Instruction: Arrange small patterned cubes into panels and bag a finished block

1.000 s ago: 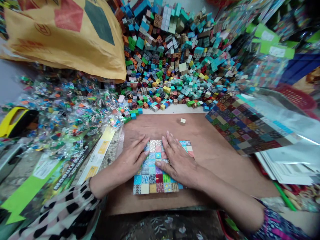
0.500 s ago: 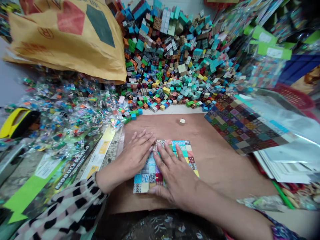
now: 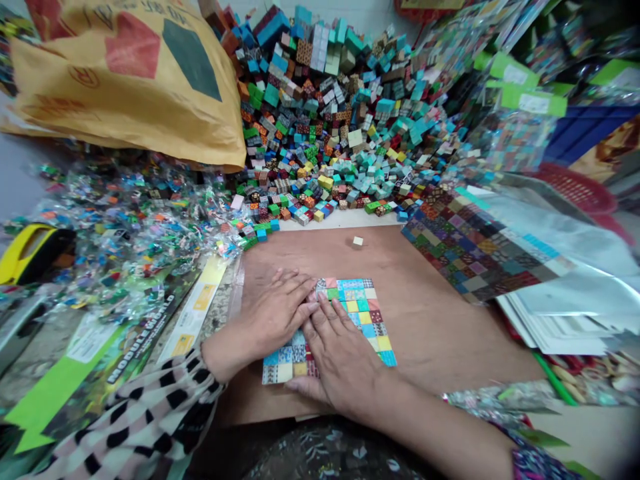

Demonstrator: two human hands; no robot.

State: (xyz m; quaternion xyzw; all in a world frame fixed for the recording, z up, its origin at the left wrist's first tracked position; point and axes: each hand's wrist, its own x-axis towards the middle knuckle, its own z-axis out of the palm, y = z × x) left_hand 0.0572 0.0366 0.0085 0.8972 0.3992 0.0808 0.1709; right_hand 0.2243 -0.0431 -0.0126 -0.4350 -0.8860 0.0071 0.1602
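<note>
A square block of small patterned cubes (image 3: 367, 313), packed side by side in many colours, lies on a brown board (image 3: 440, 333). My left hand (image 3: 273, 317) rests flat along its left and upper-left side, fingers stretched out. Across its middle and lower part lies my right hand (image 3: 345, 363), palm down, its fingers straight and its thumb at the near edge. The fingertips of both hands meet near the top of the block. Part of the pattern is hidden under them. One loose cream cube (image 3: 358, 241) sits on the board beyond the block.
A big heap of loose cubes (image 3: 325, 133) rises at the back. On the left are small plastic packets (image 3: 125, 200), a yellow bag (image 3: 125, 87) and a yellow-and-black tool (image 3: 30, 253). To the right, a cube-patterned panel (image 3: 480, 247) leans by white sheets (image 3: 560, 327).
My right hand has shifted left over the block, its fingers closer together, uncovering more cubes on the right. My left hand remains flat at the left side. The view has shifted slightly.
</note>
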